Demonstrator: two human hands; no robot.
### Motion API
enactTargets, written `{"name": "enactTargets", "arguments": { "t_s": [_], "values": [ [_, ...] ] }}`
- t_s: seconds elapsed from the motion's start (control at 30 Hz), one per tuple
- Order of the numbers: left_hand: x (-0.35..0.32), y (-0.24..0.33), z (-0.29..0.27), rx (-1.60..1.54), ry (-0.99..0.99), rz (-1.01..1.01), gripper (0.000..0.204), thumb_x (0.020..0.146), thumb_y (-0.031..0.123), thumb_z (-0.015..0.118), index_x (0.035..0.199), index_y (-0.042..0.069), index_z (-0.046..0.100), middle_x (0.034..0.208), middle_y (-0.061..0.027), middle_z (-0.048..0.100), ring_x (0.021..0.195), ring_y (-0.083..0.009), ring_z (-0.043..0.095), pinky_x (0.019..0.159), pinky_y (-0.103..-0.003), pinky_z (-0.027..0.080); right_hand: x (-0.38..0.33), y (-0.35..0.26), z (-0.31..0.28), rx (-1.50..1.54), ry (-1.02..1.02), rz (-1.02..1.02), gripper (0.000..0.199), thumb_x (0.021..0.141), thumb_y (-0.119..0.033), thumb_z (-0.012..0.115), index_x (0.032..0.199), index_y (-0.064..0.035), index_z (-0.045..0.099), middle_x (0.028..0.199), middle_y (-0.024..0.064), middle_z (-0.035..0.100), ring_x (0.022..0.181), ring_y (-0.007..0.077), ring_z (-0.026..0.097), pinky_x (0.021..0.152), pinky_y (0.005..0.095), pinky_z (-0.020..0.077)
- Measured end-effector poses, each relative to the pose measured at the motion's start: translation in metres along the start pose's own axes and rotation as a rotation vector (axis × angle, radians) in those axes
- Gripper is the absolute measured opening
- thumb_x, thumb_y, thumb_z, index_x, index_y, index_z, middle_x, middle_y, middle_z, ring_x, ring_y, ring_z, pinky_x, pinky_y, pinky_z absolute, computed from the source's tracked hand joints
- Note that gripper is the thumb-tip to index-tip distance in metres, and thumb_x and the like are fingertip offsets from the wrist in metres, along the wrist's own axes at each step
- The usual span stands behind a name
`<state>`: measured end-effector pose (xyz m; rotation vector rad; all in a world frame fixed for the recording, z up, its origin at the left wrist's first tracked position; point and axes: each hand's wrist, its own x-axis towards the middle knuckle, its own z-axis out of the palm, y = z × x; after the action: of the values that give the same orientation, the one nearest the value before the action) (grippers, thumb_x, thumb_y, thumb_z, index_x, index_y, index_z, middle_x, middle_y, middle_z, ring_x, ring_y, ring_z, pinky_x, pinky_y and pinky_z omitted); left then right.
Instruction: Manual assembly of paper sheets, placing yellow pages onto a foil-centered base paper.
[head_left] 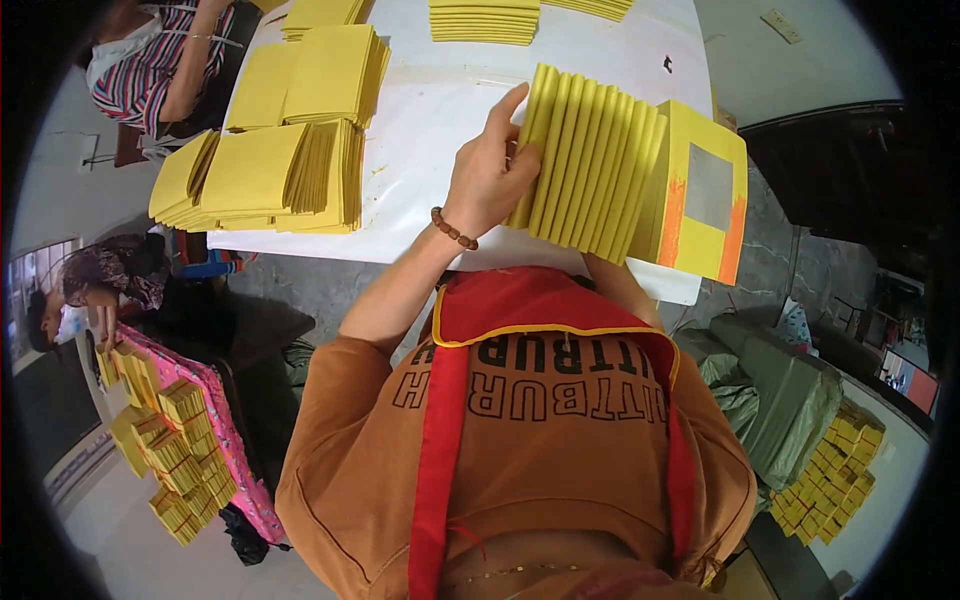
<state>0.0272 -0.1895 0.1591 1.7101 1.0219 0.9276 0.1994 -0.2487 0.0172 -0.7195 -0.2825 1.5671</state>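
Observation:
Near the table's front edge is a fanned row of folded yellow paper pieces, their rounded folds side by side. My left hand, wearing a brown bead bracelet, grips the row's left end, with the thumb against the paper and one finger stretched along the far corner. Only my right forearm shows below the row; the right hand itself is hidden behind the paper. Touching the row's right side is a yellow board or box with a grey rectangle and orange-smeared edges.
Stacks of folded yellow paper cover the white table's left side, and more stacks lie at its far edge. A person in a striped top sits at the far left. Another person is beside bundles on a pink cloth.

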Motion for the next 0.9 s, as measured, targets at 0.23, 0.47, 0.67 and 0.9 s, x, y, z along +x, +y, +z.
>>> {"name": "enactTargets", "arguments": {
  "t_s": [0.23,0.47,0.67,0.9],
  "values": [
    [0.000,-0.003,0.002,0.164,-0.007,0.119,0.029,0.082,0.006,0.052,0.111,0.006,0.055,0.060,-0.0074,0.047,0.052,-0.0121,0.046,0.051,-0.026,0.040,-0.004,0.001,0.009,0.000,0.006,-0.016,0.058,0.088,-0.043,0.044,0.130,-0.0033,0.039,0.124,0.0145,0.050,0.107,0.0275,0.054,0.090,0.0390,0.0466],
    [-0.003,-0.001,0.009,0.252,0.122,0.229,0.027,0.080,0.014,0.060,0.105,0.005,0.055,0.061,-0.0097,0.053,0.053,-0.0176,0.051,0.052,-0.029,0.041,-0.005,0.002,0.012,-0.005,0.021,-0.040,0.057,0.088,-0.043,0.043,0.129,-0.0033,0.039,0.123,0.0147,0.051,0.106,0.0276,0.055,0.089,0.0392,0.0472],
    [-0.007,0.009,0.003,0.297,0.076,0.124,0.025,0.080,0.012,0.056,0.104,0.006,0.054,0.065,-0.0132,0.055,0.056,-0.0244,0.056,0.054,-0.033,0.043,0.001,0.002,0.022,-0.017,0.036,-0.059,0.057,0.089,-0.043,0.042,0.129,-0.0032,0.040,0.123,0.0149,0.051,0.106,0.0276,0.055,0.089,0.0395,0.0478],
    [-0.004,-0.004,0.003,0.295,0.035,0.176,0.026,0.081,0.013,0.054,0.106,0.006,0.056,0.079,-0.0169,0.061,0.064,-0.0293,0.059,0.060,-0.035,0.047,0.023,0.020,-0.025,0.115,-0.082,0.008,0.055,0.089,-0.041,0.042,0.127,-0.0020,0.042,0.120,0.0145,0.054,0.102,0.0258,0.058,0.086,0.0391,0.0501]
  ]
}}
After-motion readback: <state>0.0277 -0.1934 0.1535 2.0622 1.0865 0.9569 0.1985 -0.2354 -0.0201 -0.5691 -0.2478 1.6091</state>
